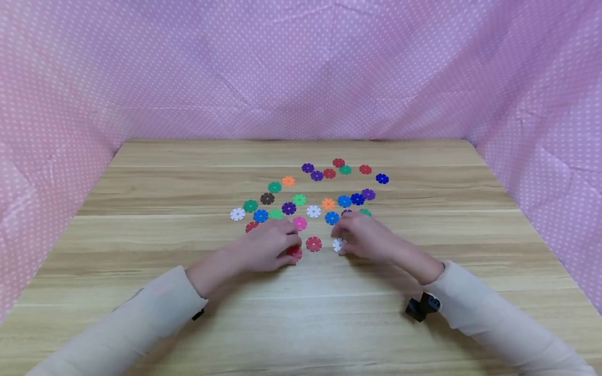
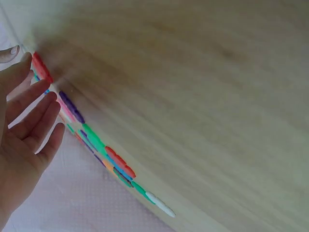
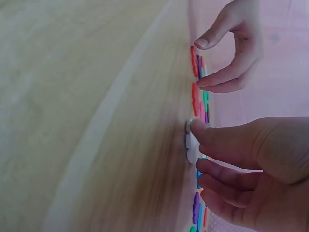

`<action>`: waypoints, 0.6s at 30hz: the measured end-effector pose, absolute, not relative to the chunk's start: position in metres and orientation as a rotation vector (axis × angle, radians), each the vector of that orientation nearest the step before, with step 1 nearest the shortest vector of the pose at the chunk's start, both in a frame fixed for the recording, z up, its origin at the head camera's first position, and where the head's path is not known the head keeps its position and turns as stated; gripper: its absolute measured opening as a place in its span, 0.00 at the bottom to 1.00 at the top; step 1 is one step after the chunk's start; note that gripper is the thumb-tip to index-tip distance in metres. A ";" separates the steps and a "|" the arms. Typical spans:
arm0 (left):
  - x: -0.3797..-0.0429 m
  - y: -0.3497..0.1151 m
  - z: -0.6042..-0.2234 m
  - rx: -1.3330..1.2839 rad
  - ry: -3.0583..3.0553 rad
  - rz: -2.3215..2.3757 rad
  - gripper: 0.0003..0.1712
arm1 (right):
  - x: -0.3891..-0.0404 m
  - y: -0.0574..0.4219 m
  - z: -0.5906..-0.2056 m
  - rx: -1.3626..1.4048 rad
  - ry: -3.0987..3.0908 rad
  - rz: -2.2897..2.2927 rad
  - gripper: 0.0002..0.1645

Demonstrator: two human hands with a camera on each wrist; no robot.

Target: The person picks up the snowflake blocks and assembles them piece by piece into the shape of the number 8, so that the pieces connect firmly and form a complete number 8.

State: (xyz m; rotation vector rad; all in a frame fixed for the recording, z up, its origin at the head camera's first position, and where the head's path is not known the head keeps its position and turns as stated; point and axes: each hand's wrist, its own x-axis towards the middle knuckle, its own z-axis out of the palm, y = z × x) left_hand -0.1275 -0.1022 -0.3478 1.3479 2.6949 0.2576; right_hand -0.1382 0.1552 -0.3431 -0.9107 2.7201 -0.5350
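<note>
My left hand [image 1: 269,245] is low over the table, thumb and index finger at opposite edges of a red notched plastic disc [image 1: 295,254]. Its other fingers spread loosely in the left wrist view. Across from it, my right hand [image 1: 368,237] pinches a white notched disc [image 1: 337,244] by its edge; the thumb lies on that disc [image 3: 191,149] in the right wrist view. Between the hands lies another red disc [image 1: 313,244]. Just beyond the fingers are a pink disc [image 1: 300,223] and a blue disc [image 1: 332,218]. The right hand partly covers a green disc [image 1: 365,212].
Several more notched discs lie flat farther back, among them a white one [image 1: 237,214], an orange one [image 1: 288,180] and a dark blue one [image 1: 382,178]. The wooden table [image 1: 301,324] ends at a pink dotted cloth [image 1: 301,73]. A black device [image 1: 422,306] hangs by the right cuff.
</note>
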 end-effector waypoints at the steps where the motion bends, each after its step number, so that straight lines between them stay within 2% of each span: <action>1: -0.127 -0.102 -0.348 1.349 2.693 0.247 0.17 | -0.138 0.155 -0.343 -0.906 2.712 -0.533 0.17; 9: -0.127 -0.098 -0.348 1.201 2.667 0.364 0.11 | -0.141 0.155 -0.344 -0.793 2.624 -0.631 0.13; 15: -0.128 -0.094 -0.349 1.018 2.628 0.475 0.16 | -0.145 0.155 -0.342 -0.753 2.546 -0.746 0.13; 18: -0.129 -0.093 -0.349 0.963 2.612 0.517 0.15 | -0.146 0.156 -0.343 -0.761 2.540 -0.773 0.11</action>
